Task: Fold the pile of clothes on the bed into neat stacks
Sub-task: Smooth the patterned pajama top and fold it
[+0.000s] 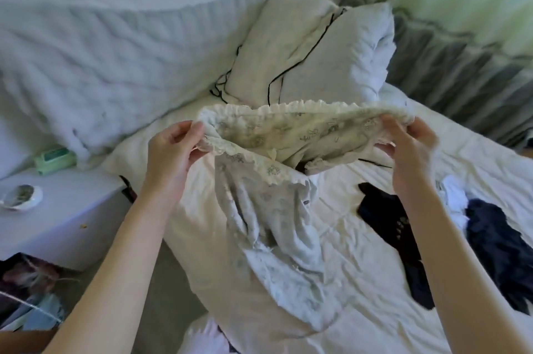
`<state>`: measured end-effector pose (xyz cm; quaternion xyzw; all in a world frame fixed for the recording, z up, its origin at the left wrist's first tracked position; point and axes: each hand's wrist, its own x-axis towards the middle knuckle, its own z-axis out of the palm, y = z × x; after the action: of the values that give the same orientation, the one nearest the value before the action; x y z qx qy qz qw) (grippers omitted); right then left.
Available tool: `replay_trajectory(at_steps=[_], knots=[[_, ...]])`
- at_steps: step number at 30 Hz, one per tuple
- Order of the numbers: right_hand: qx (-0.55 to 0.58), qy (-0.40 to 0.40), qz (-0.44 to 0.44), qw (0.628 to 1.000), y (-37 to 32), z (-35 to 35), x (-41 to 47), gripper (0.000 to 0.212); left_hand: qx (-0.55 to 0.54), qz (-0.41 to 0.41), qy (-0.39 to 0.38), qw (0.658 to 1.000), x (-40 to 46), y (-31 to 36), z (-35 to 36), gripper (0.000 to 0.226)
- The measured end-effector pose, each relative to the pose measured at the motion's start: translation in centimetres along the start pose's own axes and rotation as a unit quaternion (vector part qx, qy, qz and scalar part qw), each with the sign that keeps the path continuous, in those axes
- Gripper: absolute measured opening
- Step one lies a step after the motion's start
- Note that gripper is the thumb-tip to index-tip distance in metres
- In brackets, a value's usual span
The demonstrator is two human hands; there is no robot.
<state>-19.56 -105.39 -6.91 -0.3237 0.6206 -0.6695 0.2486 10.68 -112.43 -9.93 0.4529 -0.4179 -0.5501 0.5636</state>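
Presently catalogued, item by item.

Containers: one small shallow dish (21, 197) on the white desk (57, 218), below and left of the left grip; its contents are too blurred to tell. One green box-like item (54, 160) at the desk's far edge, left of the left grip; whether it holds anything cannot be told.

Hands: two. Left hand (173, 156), grip clamped, thumb and fingers pinching the left end of the garment's frilled edge. Right hand (409, 149), grip clamped likewise on the right end of that same edge.

Task item: one pale floral garment (268, 209) with a lace-trimmed edge, stretched between the two grips at the top, the rest hanging below and between them and draping onto the bed (360, 281).

Further clothes: one black garment (389, 226) lying flat on the bed, directly below the right grip; one dark navy garment (499, 250) below and right of the right grip; one white item (455, 195) just right of the right forearm, touching the navy one.

Bedding: two white pillows (331, 51) beyond the grips, the nearer one edged in black piping; one white quilt (101, 65) bunched beyond the left grip.
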Motion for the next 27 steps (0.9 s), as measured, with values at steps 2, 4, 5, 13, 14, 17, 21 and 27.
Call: replay_trajectory(at_steps=[2,4,5,13,14,17,21,27], knots=[[0.006,0.024,-0.045,0.999,-2.9,-0.9,-0.7,0.017,-0.011,0.05,-0.011,0.999,-0.6,3.0,0.9,0.022],[0.024,0.052,-0.094,0.994,-5.3,-1.6,-1.5,0.013,-0.026,0.091,-0.009,0.995,-1.3,5.6,1.6,0.021],[0.033,0.064,-0.115,0.991,-6.3,-1.9,-2.0,0.013,-0.034,0.107,-0.003,0.994,-1.7,6.6,2.0,0.019],[0.09,0.145,-0.202,0.964,-12.3,-2.9,-4.7,0.015,-0.079,0.232,0.048,0.968,-4.2,12.8,5.0,0.009],[0.095,0.156,-0.2,0.963,-12.9,-3.0,-4.9,0.017,-0.085,0.241,0.05,0.966,-4.4,13.2,5.4,0.008],[0.108,0.173,-0.187,0.961,-14.1,-3.2,-5.6,0.019,-0.107,0.256,0.061,0.959,-5.0,14.1,6.0,0.006],[0.141,0.166,-0.184,0.958,-14.6,-3.6,-6.6,0.013,-0.135,0.286,0.066,0.946,-5.3,14.6,5.9,0.006],[0.061,0.131,-0.077,0.987,-9.5,-2.4,-3.0,0.017,-0.058,0.195,0.073,0.976,-0.9,9.7,7.5,0.011]])
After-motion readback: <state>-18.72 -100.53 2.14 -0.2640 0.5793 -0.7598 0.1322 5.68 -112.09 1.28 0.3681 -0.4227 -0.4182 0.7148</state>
